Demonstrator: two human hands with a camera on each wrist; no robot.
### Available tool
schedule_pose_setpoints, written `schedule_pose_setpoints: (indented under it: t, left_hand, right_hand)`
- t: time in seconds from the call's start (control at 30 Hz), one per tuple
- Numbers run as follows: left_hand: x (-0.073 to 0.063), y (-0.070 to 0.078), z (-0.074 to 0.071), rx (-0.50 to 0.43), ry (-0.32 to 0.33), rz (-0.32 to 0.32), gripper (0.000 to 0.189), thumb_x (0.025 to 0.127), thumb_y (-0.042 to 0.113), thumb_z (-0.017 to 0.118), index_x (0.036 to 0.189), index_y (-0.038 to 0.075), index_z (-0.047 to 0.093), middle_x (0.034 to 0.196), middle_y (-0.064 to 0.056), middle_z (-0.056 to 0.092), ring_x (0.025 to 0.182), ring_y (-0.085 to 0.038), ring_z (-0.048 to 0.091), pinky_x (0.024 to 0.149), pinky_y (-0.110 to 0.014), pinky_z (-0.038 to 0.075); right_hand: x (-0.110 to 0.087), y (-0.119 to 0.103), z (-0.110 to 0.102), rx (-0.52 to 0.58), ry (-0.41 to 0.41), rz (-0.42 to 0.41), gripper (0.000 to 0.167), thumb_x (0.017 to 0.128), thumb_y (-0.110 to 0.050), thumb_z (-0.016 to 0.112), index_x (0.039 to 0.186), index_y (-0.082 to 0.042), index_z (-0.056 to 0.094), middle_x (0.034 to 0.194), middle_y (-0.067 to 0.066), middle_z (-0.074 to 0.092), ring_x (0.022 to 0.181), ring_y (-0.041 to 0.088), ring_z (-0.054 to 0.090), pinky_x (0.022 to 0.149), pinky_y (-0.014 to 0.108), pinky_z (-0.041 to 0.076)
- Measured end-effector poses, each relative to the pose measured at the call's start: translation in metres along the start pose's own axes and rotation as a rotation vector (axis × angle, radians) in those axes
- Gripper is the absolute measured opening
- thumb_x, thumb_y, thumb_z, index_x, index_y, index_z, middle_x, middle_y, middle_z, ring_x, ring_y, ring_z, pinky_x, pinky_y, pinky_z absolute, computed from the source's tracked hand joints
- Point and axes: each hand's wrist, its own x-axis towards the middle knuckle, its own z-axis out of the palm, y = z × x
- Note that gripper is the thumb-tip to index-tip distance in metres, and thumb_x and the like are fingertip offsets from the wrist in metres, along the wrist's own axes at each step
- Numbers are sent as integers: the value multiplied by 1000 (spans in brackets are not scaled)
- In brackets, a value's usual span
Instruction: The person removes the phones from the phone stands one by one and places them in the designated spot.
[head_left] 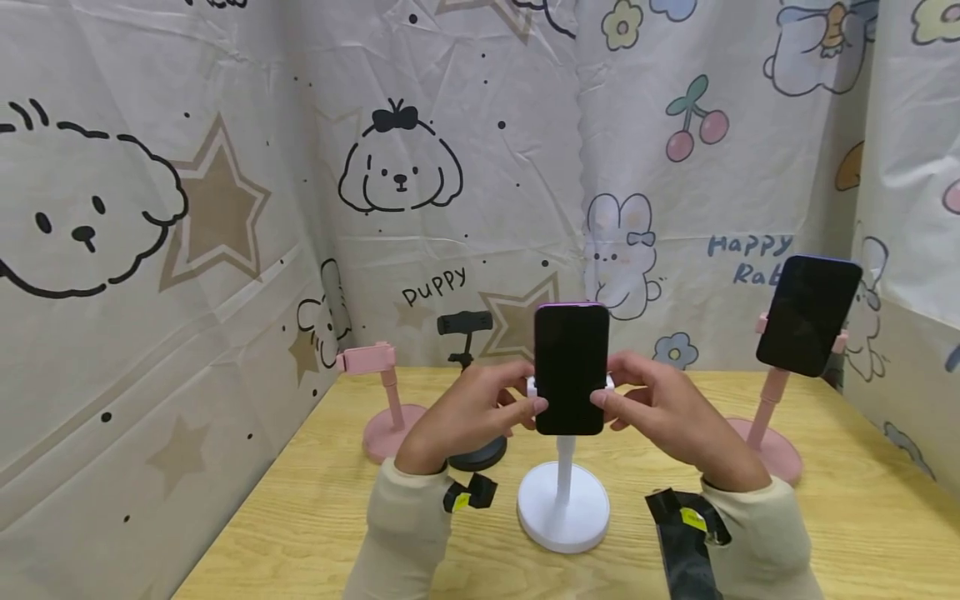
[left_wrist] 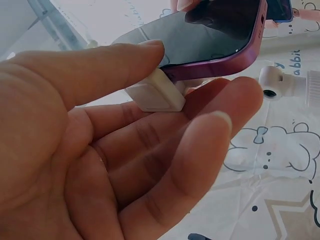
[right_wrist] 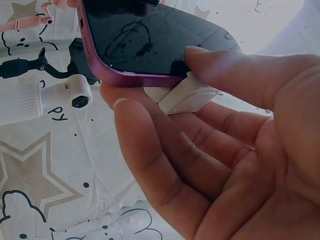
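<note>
A smartphone (head_left: 572, 368) with a dark screen and purple frame stands upright in the white phone stand (head_left: 564, 508). My left hand (head_left: 483, 406) is at its left edge, thumb on the screen's edge and fingers curled behind. At the right edge my right hand (head_left: 663, 412) pinches it the same way. In the left wrist view, a white clamp arm (left_wrist: 159, 92) grips the purple edge between thumb and fingers. The right wrist view shows the other clamp arm (right_wrist: 187, 95) against the opposite edge, under the right thumb. The phone's back is mostly hidden.
On the wooden table (head_left: 285, 533), a pink stand (head_left: 367, 360) holding no phone stands at the left, beside a black stand (head_left: 465, 323). At the right, another pink stand (head_left: 768, 404) holds a second smartphone (head_left: 810, 315). Printed curtains (head_left: 465, 167) enclose the table.
</note>
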Motion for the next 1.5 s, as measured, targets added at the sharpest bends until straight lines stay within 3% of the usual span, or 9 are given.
schedule_pose_setpoints:
  t: [0.27,0.77,1.0,1.23,1.5]
  left_hand:
    - [0,3,1,32,9,-4,10,93,17,66,100,13,60,92,0,68,67,-3,66,58,-25,56]
    - [-1,-1,-3,34,-8,-18,24,93,23,66,116,16,62,96,0,69,77,-7,68,63,-24,56]
    - [-2,0,-6,103,50,-42,25,90,27,70,113,18,65,98,7,68,85,-4,65,71,-24,54]
    - [-4,-1,-7,84,103,-79,17,88,26,72,102,18,68,86,11,67,80,-4,62,69,-28,53]
    - [-4,-1,-8,65,127,-103,22,87,28,73,105,18,68,89,10,67,83,-6,62,69,-29,53]
  right_hand:
    - [-1,2,0,14,4,-14,31,92,-21,67,120,-10,57,109,12,64,76,16,69,67,30,58]
    - [0,-1,2,-18,6,-4,32,92,-25,67,120,-12,58,111,11,65,78,17,69,67,29,58]
    - [0,-1,1,-39,16,-1,32,92,-26,67,120,-12,58,110,11,65,76,14,69,66,28,57]
    - [-1,-1,1,-37,15,10,33,92,-27,67,121,-12,58,111,11,65,77,14,69,67,28,57]
    - [-1,-2,1,-49,21,7,37,91,-29,68,122,-12,57,111,9,64,79,14,69,70,30,57]
